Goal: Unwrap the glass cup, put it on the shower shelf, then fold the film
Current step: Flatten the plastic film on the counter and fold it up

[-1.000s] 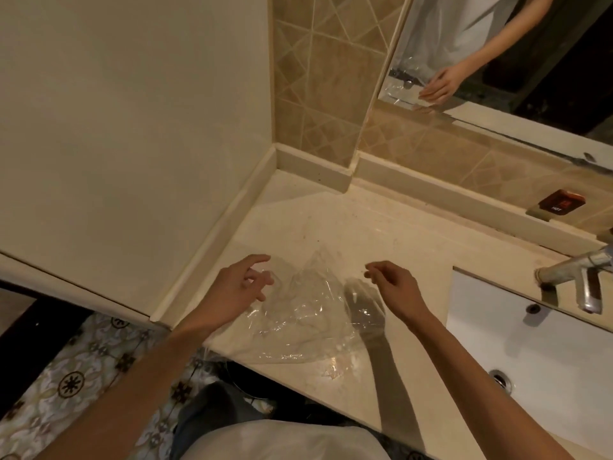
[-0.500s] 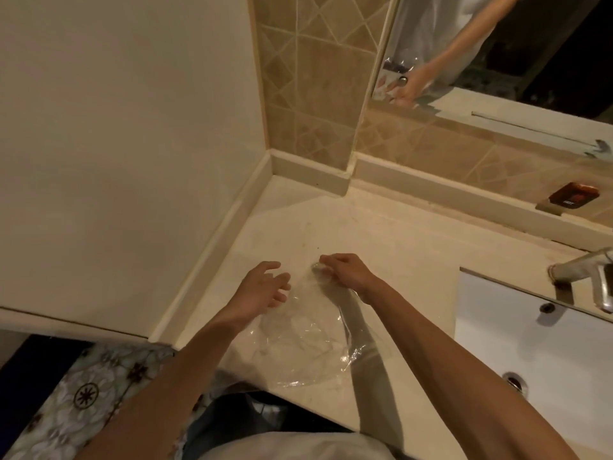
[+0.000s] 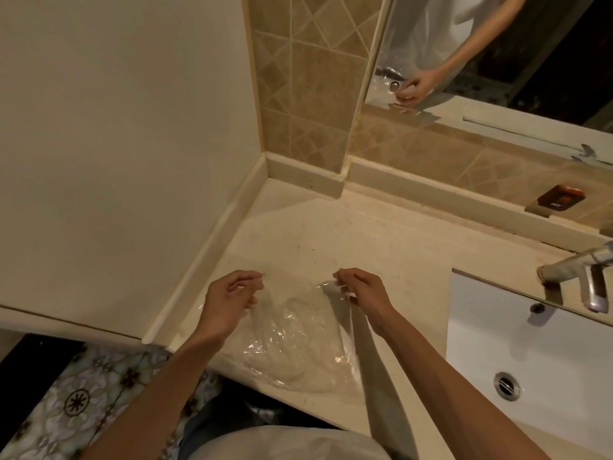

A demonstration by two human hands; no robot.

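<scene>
Hands (image 3: 298, 293) now apart, film (image 3: 295, 340) stretched

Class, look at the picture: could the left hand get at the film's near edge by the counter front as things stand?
Probably yes: the left hand is beside the film on the counter, nothing lying between.

Both forearms are bare, with no sleeves reaching them. The left hand (image 3: 232, 302) and right hand (image 3: 363, 290) wear nothing. A white top (image 3: 285, 443) covers the torso.

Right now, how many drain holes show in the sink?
2: the round drain in the sink floor, and a small overflow hole on its back wall below the tap.
</scene>
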